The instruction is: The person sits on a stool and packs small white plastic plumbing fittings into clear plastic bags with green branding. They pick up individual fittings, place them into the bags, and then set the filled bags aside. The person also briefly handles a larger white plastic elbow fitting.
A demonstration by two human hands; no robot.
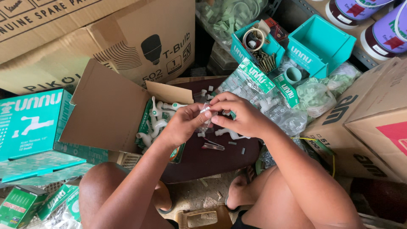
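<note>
Head view: both hands pinch a small clear packet (206,115) over the dark table (199,163), left hand (183,123) and right hand (239,114) fingers closed on it; a steady, light pinch likely serves best.

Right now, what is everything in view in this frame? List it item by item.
small clear bag: one, clear, pinched between both hands
white plastic taps: several, white, in the open cardboard box at centre-left
bagged taps: a pile, clear bags with green labels, behind the hands
teal bins: two, teal, top centre
cardboard boxes: several, brown, left and right
teal cartons: stacked, teal, far left
paint cans: at least two, purple-labelled, top right
dark board: one, maroon, under the hands
left hand: on the bag
right hand: on the bag
</note>
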